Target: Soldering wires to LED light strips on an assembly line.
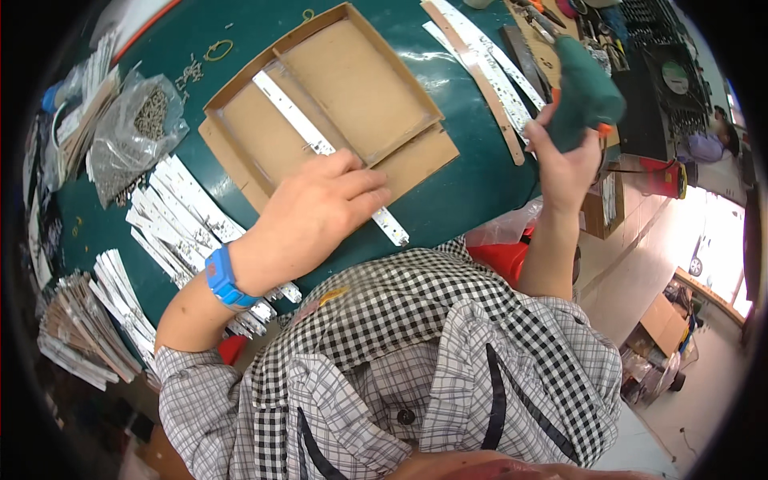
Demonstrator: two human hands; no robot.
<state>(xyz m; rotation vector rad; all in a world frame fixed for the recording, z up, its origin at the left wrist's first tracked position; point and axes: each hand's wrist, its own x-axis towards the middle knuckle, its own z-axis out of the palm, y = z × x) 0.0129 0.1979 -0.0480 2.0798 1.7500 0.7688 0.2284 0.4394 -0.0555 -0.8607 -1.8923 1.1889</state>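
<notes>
My left hand [324, 196], a blue watch on its wrist, lies over a narrow white strip [292, 116] with small parts on it, fingers curled around its middle. The strip slants across a shallow cardboard tray [392, 48]; its near end sticks out past the tray toward me. A divider splits the tray into two compartments. Off to the right, my right hand [564, 164] is raised, closed around the grip of a green power screwdriver [590, 92], slightly blurred. Its working end points toward the far left, above the table.
Bundles of white strips [180, 208] lie left of the tray. Beyond them is a clear plastic bag [140, 132] of small metal parts, with loose screws [190, 74] nearby. More strips and a brown bar [488, 92] lie at the right. Tools crowd a wooden board [532, 36] at the far right.
</notes>
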